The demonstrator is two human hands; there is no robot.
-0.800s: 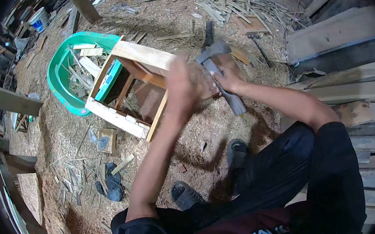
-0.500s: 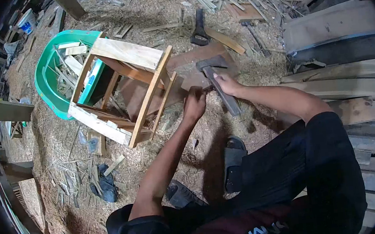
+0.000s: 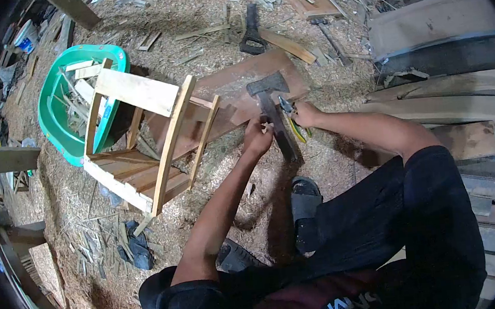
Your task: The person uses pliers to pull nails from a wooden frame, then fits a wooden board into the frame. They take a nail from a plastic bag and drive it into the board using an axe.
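Note:
My right hand (image 3: 307,115) is closed around pliers (image 3: 293,120) with yellow-green handles, their jaws pointing up beside the axe (image 3: 281,136). The axe lies with its dark head on a thin brown board (image 3: 217,92) and its handle towards my feet. My left hand (image 3: 257,137) is closed at the left side of the axe handle, fingertips pinched together. Something small and pale shows at those fingertips, too small to name. Left of this hand, a wooden frame (image 3: 166,147) like a small chair or stool rests tilted on the ground.
A green tub (image 3: 48,129) full of wood scraps stands behind the wooden frame. Farther off lie a handsaw (image 3: 285,46) and a hammer (image 3: 332,42). Planks (image 3: 451,108) are stacked on the right. Sawdust and offcuts cover the ground, and a dark plastic bag (image 3: 140,251) lies at left.
My right hand has let go of the axe handle and now holds pliers. The wooden frame has shifted left and tilted differently, showing more of the brown board. My left hand stays near the axe.

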